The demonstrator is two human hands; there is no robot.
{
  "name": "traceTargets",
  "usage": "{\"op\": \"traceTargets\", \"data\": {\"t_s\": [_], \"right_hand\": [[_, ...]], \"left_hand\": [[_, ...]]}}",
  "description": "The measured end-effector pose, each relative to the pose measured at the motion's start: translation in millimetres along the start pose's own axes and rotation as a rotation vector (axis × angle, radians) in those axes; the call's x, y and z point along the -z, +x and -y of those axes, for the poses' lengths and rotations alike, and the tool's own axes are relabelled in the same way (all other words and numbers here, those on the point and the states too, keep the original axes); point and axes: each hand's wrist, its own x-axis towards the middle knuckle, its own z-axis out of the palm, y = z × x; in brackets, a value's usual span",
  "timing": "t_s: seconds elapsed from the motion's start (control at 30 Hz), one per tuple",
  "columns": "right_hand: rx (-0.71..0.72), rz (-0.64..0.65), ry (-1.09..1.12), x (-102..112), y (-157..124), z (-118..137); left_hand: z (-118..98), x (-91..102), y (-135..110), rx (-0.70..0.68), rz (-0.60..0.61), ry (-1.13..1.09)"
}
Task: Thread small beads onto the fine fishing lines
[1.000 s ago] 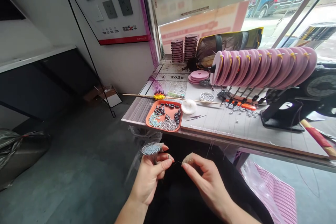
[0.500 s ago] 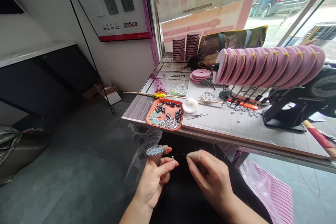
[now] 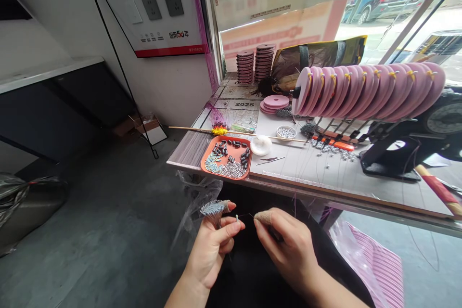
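Observation:
My left hand (image 3: pixel 215 246) is closed around a bundle of thin wires with pale blue-grey tips (image 3: pixel 212 208). Between its thumb and a finger it pinches a small pale green tube (image 3: pixel 237 218). My right hand (image 3: pixel 285 240), with a tan cover on a fingertip, pinches a thin dark line (image 3: pixel 248 214) that runs towards the tube. Both hands are above my dark-clothed lap, in front of the table edge. Whether the line passes through the tube is too small to tell.
An orange tray (image 3: pixel 250 166) at the table's edge holds black pieces, green tubes and silver beads. Beside it lie a white round pad (image 3: pixel 261 145) and a thin metal tool (image 3: pixel 270 160). A rack of pink spools (image 3: pixel 368 89) stands right, trailing lines. A stick (image 3: pixel 187 128) overhangs the table.
My right hand has shifted slightly left, nearer to my left hand, and the line between them has slackened into a slight bend. My left hand keeps its hold.

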Motion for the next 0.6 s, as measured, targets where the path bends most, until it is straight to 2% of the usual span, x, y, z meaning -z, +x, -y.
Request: {"op": "traceTargets", "data": {"t_s": [0.1, 0.2, 0.37, 0.43, 0.6], "right_hand": [[0.010, 0.025, -0.011, -1.2, -0.7, 0.1], [0.013, 0.097, -0.030, -2.4, -1.8, 1.0], [-0.063, 0.238, 0.013, -4.9, -2.4, 1.0], [-0.133, 0.262, 0.096, -5.7, -1.6, 0.4], [-0.291, 0.263, 0.280, -6.6, 0.4, -0.8]], "left_hand": [[0.7, -0.3, -0.7, -0.016, -0.018, 0.011], [1.5, -1.2, -1.8, -0.091, -0.042, 0.089], [4.1, -2.9, -3.8, -0.407, -0.091, 0.366], [7.1, -2.3, -3.6, -0.490, -0.073, 0.427], [12.4, 3.4, -2.6, -0.519, 0.031, 0.524]]}}
